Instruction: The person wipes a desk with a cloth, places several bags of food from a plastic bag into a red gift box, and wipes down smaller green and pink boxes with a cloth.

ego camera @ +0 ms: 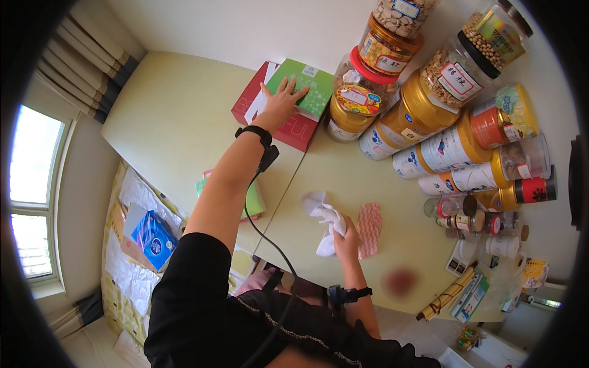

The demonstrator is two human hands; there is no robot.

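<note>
With fingers spread, my left hand (280, 105) rests on a green cardboard box (317, 89). That box lies on top of a larger red and white box (294, 131) near the wall. My right hand (348, 241) grips a crumpled white cloth (322, 218) above the pale yellow-green tabletop (290, 202). A pink and white wavy-patterned cloth (370, 230) lies flat just right of my right hand. Under my left forearm, another green box (253, 202) is partly hidden.
Stacked jars and gold-lidded tins (430, 108) line the wall at the right. Small glass jars (464, 221), a kitchen scale (458, 260) and a rolled bamboo mat (446, 294) sit nearer the right end. A black cable (276, 246) hangs from my left wrist. A blue tissue pack (154, 241) lies at left.
</note>
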